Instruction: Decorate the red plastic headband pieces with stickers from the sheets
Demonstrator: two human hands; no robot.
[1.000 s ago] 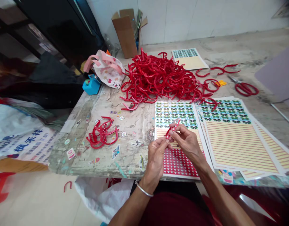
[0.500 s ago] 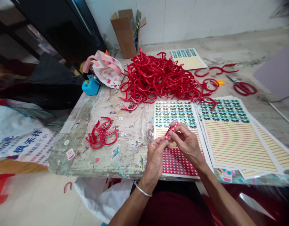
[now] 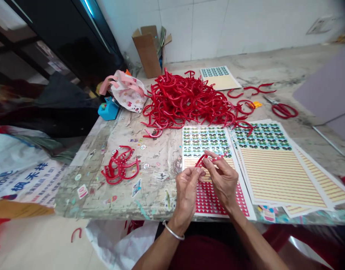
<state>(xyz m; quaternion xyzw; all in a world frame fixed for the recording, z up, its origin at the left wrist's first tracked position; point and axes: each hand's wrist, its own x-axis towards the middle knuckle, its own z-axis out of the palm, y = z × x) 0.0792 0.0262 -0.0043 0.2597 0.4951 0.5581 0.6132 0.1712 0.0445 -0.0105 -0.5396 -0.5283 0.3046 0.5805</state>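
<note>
My left hand [image 3: 187, 189] is closed in a pinch on the lower end of a thin red curved plastic band [image 3: 200, 161]. My right hand [image 3: 223, 180] has thumb and forefinger at the band's upper end, with a red strip with white marks [image 3: 218, 158] lying along its fingers. Its fingertips partly hide where strip and band meet. Under both hands lies a sticker sheet [image 3: 214, 202], printed with green and blue eye shapes, yellow lines and red rows of pale hearts. Left of them sits a small group of red bands [image 3: 122, 167], some with white dots.
A large heap of red bands [image 3: 186, 99] stands behind the sheet. More sticker sheets [image 3: 282, 176] overlap at right, near red-handled scissors [image 3: 283, 110]. At the back left are a cardboard box [image 3: 147, 52], a fabric bag [image 3: 129, 92] and a blue tape dispenser [image 3: 108, 108].
The dotted strip has swung from upright between the fingertips to lying across my right fingers, and the red band shows more plainly. The whole view has shifted slightly.
</note>
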